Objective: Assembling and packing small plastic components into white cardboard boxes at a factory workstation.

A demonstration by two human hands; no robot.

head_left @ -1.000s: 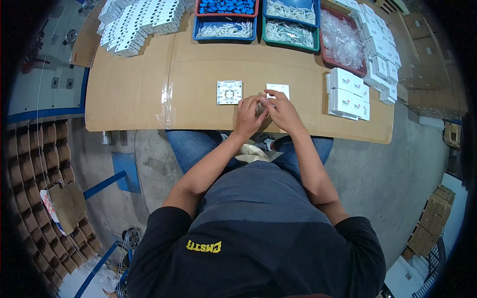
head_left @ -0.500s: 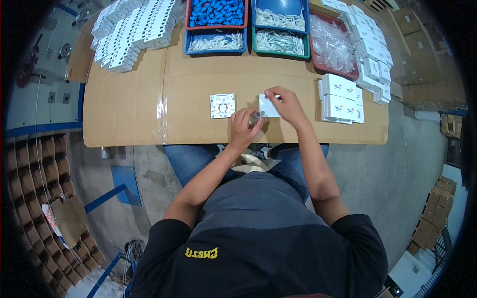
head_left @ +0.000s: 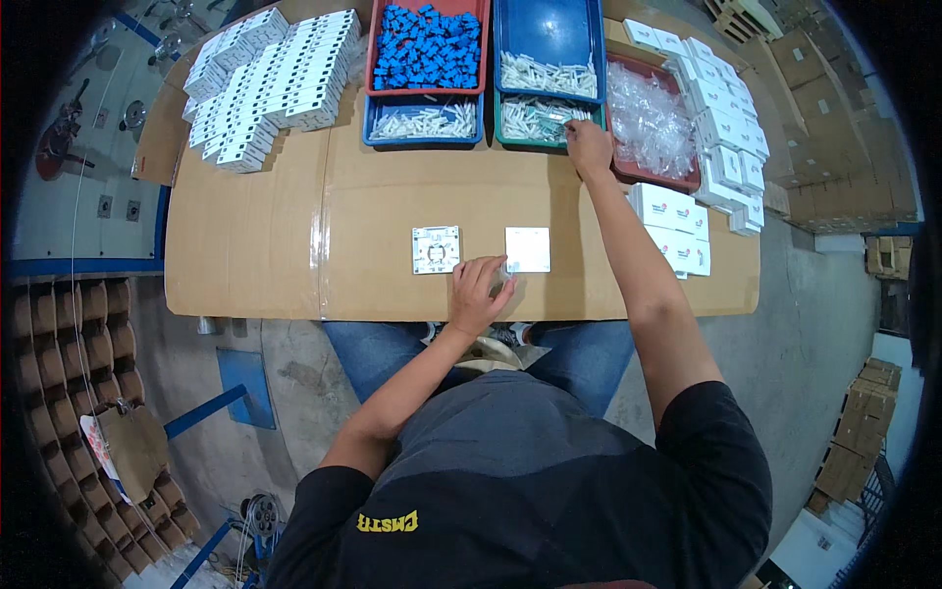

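My left hand (head_left: 478, 296) rests near the front of the cardboard-covered table, its fingers curled around a small clear plastic piece (head_left: 507, 273) that is partly hidden. Just left of its fingertips lies a square white plate with fittings and holes (head_left: 436, 250). On the other side a plain white square plate (head_left: 528, 249) lies flat. Farther off, my right hand (head_left: 591, 151) is at the right end of a green tray (head_left: 530, 146) of small clear-and-white packets. Its fingertips are pinched together over the packets; what is between them is too small to make out.
Beside the green tray are blue trays (head_left: 424, 145) of white pieces and a red tray (head_left: 370, 61) of blue parts. A reddish tray (head_left: 690, 187) holds clear plastic bags. White boxes (head_left: 669, 228) stand at the right; stacked white units (head_left: 280, 83) fill the back left.
My right hand has left the plain white plate and reached forward to the green tray. The plate now lies uncovered on the table. My left hand stays close to the same spot.
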